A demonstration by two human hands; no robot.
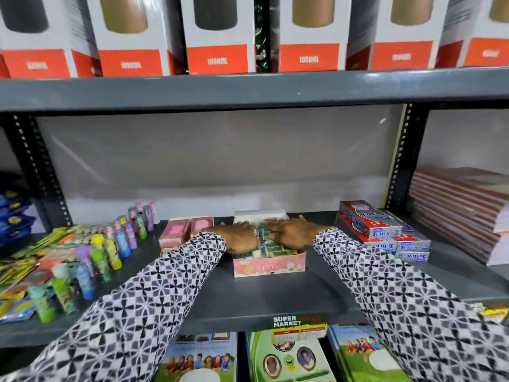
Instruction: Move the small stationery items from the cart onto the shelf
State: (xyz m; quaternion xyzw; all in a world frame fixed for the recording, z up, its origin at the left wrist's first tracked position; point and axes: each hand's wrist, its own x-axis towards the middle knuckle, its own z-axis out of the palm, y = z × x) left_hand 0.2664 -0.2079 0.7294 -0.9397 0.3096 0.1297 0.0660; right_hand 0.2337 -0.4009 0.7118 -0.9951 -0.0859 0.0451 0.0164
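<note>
Centre frame: left hand (242,237) and right hand (289,234) lie open, palms down on small packets in pink box (268,264) on shelf (248,299); settling step, next likely withdrawal

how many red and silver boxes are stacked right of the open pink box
5 that I can see: red and silver boxes, two at the back of the stack, one on the other, and three stepped down at the front right. More may be hidden behind.

bright even light, soft overall blur, wide-angle bending at edges, faint glare on back panel (220,161)
</note>
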